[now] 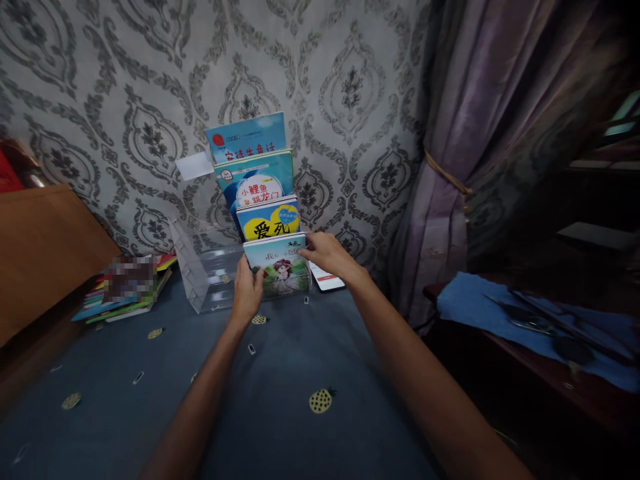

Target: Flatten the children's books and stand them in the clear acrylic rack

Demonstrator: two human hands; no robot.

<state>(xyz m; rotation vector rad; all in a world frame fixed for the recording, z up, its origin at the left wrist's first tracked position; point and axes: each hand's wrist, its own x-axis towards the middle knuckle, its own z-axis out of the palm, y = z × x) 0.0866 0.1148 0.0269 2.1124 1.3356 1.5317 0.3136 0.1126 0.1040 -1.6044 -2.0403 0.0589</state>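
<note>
A clear tiered rack [200,280] stands on a blue patterned bedspread [280,407] against the wallpapered wall. It holds several children's books in rising rows. The front one is a green book with a girl on its cover [283,270]. My left hand [247,290] grips that book's left edge, fingers closed round it. My right hand [327,257] pinches its top right corner. Behind it stand a yellow-and-blue book [270,220], a blue fish book [255,180] and a light blue book [247,137].
A stack of colourful books [125,290] lies at the left by a wooden board [40,247]. A white card [327,279] lies right of the rack. A purple curtain [475,133] hangs at the right above a dark table with a blue cloth [500,313].
</note>
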